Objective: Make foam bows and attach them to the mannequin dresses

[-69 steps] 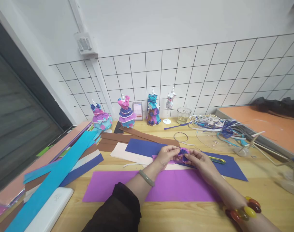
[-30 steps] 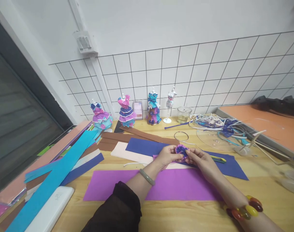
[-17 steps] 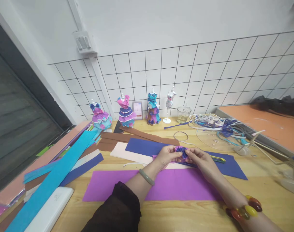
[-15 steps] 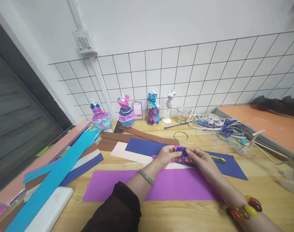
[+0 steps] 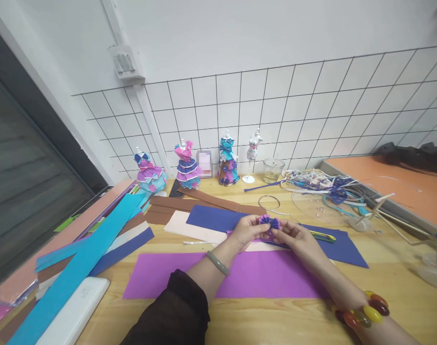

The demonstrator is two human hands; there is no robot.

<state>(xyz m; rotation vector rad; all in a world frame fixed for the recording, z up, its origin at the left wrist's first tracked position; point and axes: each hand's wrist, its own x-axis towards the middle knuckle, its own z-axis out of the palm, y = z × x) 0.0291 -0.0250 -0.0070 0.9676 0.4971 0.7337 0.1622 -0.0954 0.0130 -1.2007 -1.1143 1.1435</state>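
A small pleated paper piece [image 5: 270, 222], dark blue with a pink-purple edge, is pinched by my left hand [image 5: 250, 230] from the left. My right hand [image 5: 293, 237] touches its lower right side, thumb and fingers closed on it. Both hands are above the table's middle, over a long purple paper strip [image 5: 269, 275] and a dark blue strip [image 5: 214, 216]. A yellow-green cutter [image 5: 323, 236] lies just right of my right hand on another dark blue sheet [image 5: 344, 247].
Three paper-dressed mannequins [image 5: 188, 165] and a bare white one [image 5: 253, 148] stand at the back beside a glass cup [image 5: 273, 170]. Ribbon scraps [image 5: 312, 182] lie back right. Blue strips [image 5: 82, 263] and a white box [image 5: 76, 314] are at left.
The pleated piece has turned and fanned wider between my fingers. My right fingers have shifted slightly down and right, and more of its blue face shows.
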